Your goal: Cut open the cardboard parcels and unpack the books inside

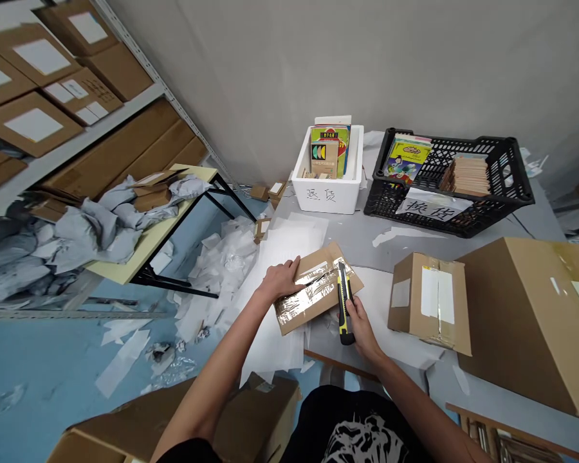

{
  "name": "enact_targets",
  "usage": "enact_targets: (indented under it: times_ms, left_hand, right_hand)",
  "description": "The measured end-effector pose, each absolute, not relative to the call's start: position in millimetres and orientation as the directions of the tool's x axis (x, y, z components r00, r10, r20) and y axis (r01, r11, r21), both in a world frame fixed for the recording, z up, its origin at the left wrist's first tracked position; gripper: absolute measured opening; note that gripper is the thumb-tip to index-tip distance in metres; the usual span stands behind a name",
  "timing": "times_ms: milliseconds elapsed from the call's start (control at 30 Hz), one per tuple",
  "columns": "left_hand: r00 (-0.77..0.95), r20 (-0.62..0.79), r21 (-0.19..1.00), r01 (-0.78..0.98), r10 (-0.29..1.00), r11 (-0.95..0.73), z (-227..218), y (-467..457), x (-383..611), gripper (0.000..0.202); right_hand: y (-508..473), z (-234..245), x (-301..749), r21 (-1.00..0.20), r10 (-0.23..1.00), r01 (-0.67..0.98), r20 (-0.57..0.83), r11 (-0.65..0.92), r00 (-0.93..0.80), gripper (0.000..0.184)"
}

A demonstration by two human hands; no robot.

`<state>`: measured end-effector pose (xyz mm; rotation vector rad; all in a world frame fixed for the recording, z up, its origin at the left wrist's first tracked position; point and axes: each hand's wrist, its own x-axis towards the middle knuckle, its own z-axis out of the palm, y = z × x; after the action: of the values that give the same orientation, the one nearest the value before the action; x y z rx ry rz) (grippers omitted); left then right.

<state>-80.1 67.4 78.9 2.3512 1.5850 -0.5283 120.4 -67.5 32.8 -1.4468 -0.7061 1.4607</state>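
Note:
A small flat cardboard parcel (pixel 313 283), sealed with shiny clear tape, lies on the grey table (pixel 367 247) in front of me. My left hand (pixel 282 278) rests on its left end, fingers closed over the edge and holding it down. My right hand (pixel 359 325) is wrapped round a yellow and black utility knife (pixel 343 302). The knife's tip points away from me and lies against the right end of the parcel.
A taped cardboard box (pixel 429 299) and a bigger box (pixel 535 315) stand to the right. At the back are a white foam bin (pixel 328 177) of books and a black crate (pixel 456 177). White sheets (pixel 280 257) lie under the parcel. Paper scraps litter the blue floor (pixel 53 366) at left.

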Motion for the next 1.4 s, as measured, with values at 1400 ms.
enact_targets:
  times_ms: [1400]
  left_hand:
    - [0.12, -0.385, -0.063, 0.986, 0.915, -0.155, 95, 145, -21, 0.071]
  right_hand:
    - [-44, 36, 135, -0.828, 0.79, -0.476, -0.493, -0.297, 0.364, 0.05]
